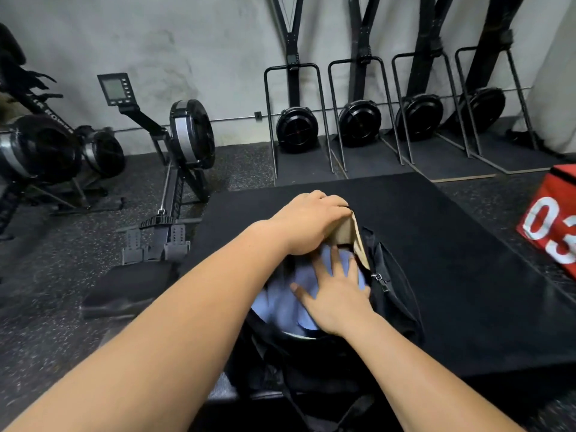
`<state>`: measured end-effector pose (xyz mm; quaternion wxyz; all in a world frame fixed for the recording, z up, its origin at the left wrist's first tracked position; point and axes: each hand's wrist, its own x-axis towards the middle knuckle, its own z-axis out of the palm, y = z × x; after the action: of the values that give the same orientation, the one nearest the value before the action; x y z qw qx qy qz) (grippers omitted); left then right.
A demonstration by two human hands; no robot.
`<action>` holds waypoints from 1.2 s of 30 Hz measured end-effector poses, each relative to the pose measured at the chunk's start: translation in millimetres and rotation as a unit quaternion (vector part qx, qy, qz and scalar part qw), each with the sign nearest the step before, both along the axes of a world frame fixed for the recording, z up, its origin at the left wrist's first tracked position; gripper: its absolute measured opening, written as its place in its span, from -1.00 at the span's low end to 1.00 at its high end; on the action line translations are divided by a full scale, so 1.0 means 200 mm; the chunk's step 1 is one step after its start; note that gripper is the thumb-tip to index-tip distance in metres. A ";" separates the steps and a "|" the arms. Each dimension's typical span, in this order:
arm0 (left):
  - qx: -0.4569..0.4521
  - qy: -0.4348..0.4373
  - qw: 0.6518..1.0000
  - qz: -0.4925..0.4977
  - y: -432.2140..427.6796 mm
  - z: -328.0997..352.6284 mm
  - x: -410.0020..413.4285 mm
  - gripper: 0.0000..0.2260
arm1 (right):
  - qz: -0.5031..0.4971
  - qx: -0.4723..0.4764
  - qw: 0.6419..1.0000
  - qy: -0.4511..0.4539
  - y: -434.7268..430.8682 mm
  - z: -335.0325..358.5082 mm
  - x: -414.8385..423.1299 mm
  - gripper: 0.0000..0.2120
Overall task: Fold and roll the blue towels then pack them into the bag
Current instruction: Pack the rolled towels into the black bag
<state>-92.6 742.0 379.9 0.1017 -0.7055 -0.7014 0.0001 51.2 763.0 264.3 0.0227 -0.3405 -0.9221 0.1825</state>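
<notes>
One bag (402,294): open, on mat (467,260)
Left hand (307,222): grips tan flap (347,230)
Right hand (336,297): spread, pressing towel (280,302) inside

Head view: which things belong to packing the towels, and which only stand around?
Part of the job: blue towel, black bag, left hand gripping the bag's flap, right hand pressing flat on the towel.
Just standing about: rowing machine, red box, black mat.
</notes>
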 end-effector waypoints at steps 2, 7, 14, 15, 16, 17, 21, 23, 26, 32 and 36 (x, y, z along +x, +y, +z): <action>0.008 -0.021 1.000 0.011 0.01 0.01 -0.01 -0.44 | -0.004 0.006 1.000 0.002 0.00 -0.01 -0.01 -0.20; 0.023 -0.047 0.998 0.028 -0.07 -0.02 -0.02 -0.40 | -0.002 -0.036 0.999 -0.037 0.02 0.02 -0.04 -0.14; 0.165 -0.073 0.983 -0.040 -0.59 -0.15 0.22 -0.73 | 0.280 0.102 0.954 -0.038 0.14 0.13 0.24 -0.01; 0.142 -0.065 0.987 -0.034 -0.68 -0.20 0.23 -0.70 | 0.316 0.133 0.938 -0.057 0.16 0.13 0.28 -0.07; 0.122 -0.059 0.990 -0.030 -0.76 -0.25 0.24 -0.68 | 0.340 0.168 0.922 -0.074 0.19 0.14 0.29 -0.11; 0.110 -0.056 0.992 -0.028 -0.83 -0.30 0.25 -0.66 | 0.359 0.208 0.906 -0.081 0.20 0.14 0.29 -0.14; 0.126 -0.063 0.990 -0.021 -0.99 -0.45 0.27 -0.76 | 0.447 0.307 0.839 -0.035 0.18 0.22 0.13 -0.25; 0.154 -0.074 0.985 -0.008 -1.05 -0.48 0.30 -0.81 | 0.494 0.316 0.809 -0.037 0.12 0.20 0.03 -0.32; 0.187 -0.093 0.978 0.025 -1.13 -0.48 0.33 -0.82 | 0.521 0.309 0.793 -0.068 0.06 0.07 -0.04 -0.39; 0.188 -0.113 0.975 0.046 -1.24 -0.47 0.36 -0.84 | 0.516 0.299 0.801 -0.053 0.04 0.01 -0.06 -0.39; 0.187 -0.095 0.977 0.046 -1.25 -0.45 0.34 -0.81 | 0.480 0.294 0.825 -0.056 0.09 0.15 0.04 -0.10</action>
<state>-25.5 491.1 289.1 0.1641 -0.6377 -0.7274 -0.1933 59.7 781.2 294.1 -0.0203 0.1577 -0.9789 -0.1285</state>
